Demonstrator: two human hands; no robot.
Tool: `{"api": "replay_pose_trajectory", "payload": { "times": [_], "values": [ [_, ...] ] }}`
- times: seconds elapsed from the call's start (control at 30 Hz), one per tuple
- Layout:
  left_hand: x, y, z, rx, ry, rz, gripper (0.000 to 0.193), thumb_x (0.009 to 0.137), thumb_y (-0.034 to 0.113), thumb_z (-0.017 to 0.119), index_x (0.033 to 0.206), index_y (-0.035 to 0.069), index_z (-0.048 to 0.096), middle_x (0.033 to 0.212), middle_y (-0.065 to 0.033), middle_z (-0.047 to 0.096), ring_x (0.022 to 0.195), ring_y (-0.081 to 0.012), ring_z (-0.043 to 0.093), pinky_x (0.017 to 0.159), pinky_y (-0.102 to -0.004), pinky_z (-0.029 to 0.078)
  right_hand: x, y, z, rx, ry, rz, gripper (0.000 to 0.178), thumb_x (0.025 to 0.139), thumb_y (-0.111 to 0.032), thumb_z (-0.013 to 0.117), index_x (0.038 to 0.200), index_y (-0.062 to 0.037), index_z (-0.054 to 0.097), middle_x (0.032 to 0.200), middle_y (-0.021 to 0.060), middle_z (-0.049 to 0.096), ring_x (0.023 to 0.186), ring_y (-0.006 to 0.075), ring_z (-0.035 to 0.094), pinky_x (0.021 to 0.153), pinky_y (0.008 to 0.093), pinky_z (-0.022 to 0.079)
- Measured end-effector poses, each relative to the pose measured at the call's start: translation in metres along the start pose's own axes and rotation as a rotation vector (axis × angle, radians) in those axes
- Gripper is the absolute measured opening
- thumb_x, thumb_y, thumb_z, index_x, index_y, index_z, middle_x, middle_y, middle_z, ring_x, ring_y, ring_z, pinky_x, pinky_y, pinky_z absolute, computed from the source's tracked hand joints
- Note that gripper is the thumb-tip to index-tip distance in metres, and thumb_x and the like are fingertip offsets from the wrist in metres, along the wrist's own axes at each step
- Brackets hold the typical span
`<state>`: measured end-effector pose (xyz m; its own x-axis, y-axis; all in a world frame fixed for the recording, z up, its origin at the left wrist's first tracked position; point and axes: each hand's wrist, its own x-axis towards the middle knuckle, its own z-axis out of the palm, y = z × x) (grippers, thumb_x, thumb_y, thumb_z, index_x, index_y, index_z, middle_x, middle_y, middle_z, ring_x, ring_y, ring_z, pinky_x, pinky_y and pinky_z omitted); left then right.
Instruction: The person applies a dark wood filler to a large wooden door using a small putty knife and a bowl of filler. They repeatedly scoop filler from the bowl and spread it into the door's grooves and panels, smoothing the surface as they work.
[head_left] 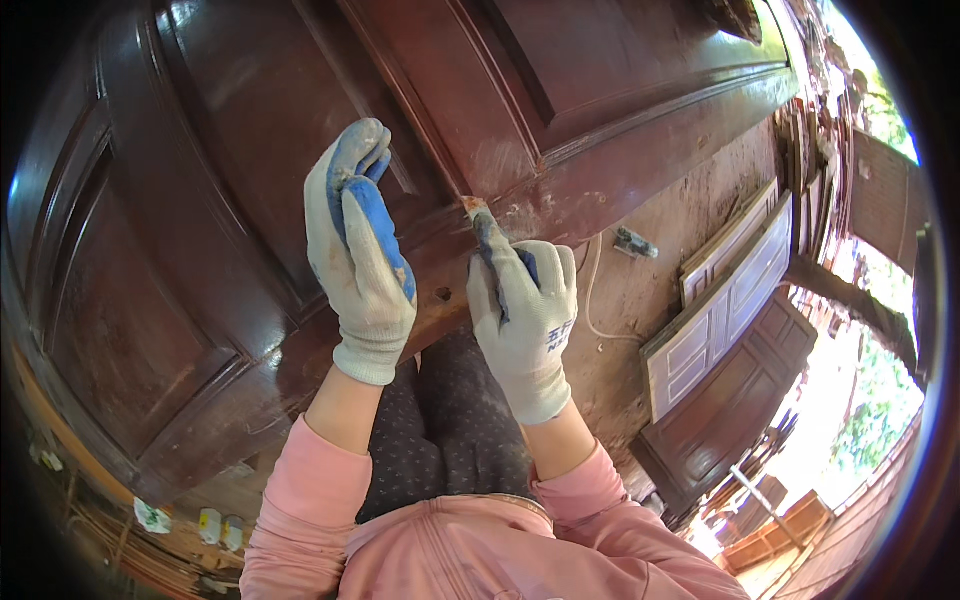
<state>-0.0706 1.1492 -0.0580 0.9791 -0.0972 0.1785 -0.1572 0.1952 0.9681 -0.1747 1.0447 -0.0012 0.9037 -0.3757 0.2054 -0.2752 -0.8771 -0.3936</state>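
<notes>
A dark reddish-brown panelled wooden door (250, 120) lies before me, reaching across most of the view. My left hand (362, 235), in a white knit glove with a blue palm coating, is raised above it, thumb up and fingers stretched, slightly cupped; its palm is partly hidden. My right hand (525, 300), gloved alike, has its index finger pressed to a moulding joint near the door's close edge. At that fingertip sits a small orange-brown and whitish bit (473, 204), too small to name. The other right fingers are curled in. Pale smears mark the wood around there.
A small dark tool with a light end (636, 243) lies on the dirt floor at right, near a pale cord (592, 310). Further right lean a whitish panelled door (715, 320) and a brown one (740, 400). Several cans (210, 525) stand at lower left.
</notes>
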Motion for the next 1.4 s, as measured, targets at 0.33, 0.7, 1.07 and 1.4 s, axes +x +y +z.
{"api": "replay_pose_trajectory", "payload": {
  "times": [0.33,0.7,1.07,1.4],
  "values": [
    [0.005,-0.005,-0.007,0.013,-0.119,0.038,0.043,0.115,0.019,0.036,0.144,-0.007,0.054,0.143,-0.0192,0.060,0.132,-0.0293,0.061,0.116,-0.0424,0.049,-0.008,-0.022,0.006,-0.062,-0.008,0.105,0.026,0.080,0.000,0.081,0.105,-0.0027,0.077,0.090,0.0088,0.062,0.086,0.0295,0.057,0.076,0.0401,0.049],
    [0.008,-0.005,-0.005,0.011,-0.151,0.048,0.043,0.115,0.017,0.036,0.144,-0.009,0.052,0.142,-0.0207,0.060,0.130,-0.0303,0.062,0.113,-0.0418,0.052,-0.011,-0.027,0.018,-0.151,-0.022,0.110,0.036,0.084,-0.013,0.078,0.119,-0.0066,0.075,0.087,0.0046,0.054,0.085,0.0259,0.054,0.082,0.0415,0.045],
    [0.006,0.000,-0.006,0.012,-0.156,-0.027,0.043,0.115,0.018,0.035,0.146,-0.008,0.052,0.143,-0.0198,0.060,0.131,-0.0293,0.062,0.114,-0.0415,0.051,-0.002,-0.030,0.007,-0.054,0.046,0.179,0.043,0.083,-0.007,0.079,0.126,-0.0044,0.074,0.090,0.0063,0.059,0.086,0.0260,0.055,0.073,0.0382,0.051],
    [0.007,0.001,-0.006,0.030,-0.164,-0.018,0.043,0.115,0.018,0.035,0.145,-0.007,0.053,0.143,-0.0194,0.060,0.131,-0.0290,0.062,0.114,-0.0414,0.052,-0.004,-0.023,0.001,-0.056,0.037,0.088,0.038,0.082,-0.008,0.080,0.120,-0.0055,0.075,0.090,0.0060,0.056,0.087,0.0272,0.055,0.073,0.0386,0.051]
  ]
}}
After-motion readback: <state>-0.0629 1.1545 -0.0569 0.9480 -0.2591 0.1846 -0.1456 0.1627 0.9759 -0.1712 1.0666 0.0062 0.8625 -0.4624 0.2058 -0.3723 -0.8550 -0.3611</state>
